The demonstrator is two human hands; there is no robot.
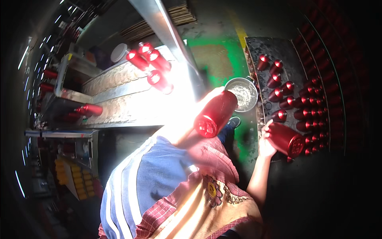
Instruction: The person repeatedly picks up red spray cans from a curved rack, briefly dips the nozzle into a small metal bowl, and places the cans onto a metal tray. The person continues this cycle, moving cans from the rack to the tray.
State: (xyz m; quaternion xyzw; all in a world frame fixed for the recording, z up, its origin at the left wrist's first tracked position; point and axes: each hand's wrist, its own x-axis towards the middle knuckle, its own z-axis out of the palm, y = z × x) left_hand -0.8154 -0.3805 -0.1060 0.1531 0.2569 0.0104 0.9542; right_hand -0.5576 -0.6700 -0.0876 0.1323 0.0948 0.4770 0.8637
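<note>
Past a white-striped blue sleeve (133,185), clasps a glossy red bottle (217,112), tilted and glare-lit, in the left hand (214,93) before a metal bowl (243,93); wraps right hand (266,146) around a darker bottle (285,139), patterned base outward, beside a bottle-lined counter (273,46).

This looks like a factory workshop: many identical glossy red bottles (304,114) stand in rows on a dark worktable (285,48), beside a green-painted floor (232,55) with a yellow line (240,32) and stacked flat sheets (159,26).
</note>
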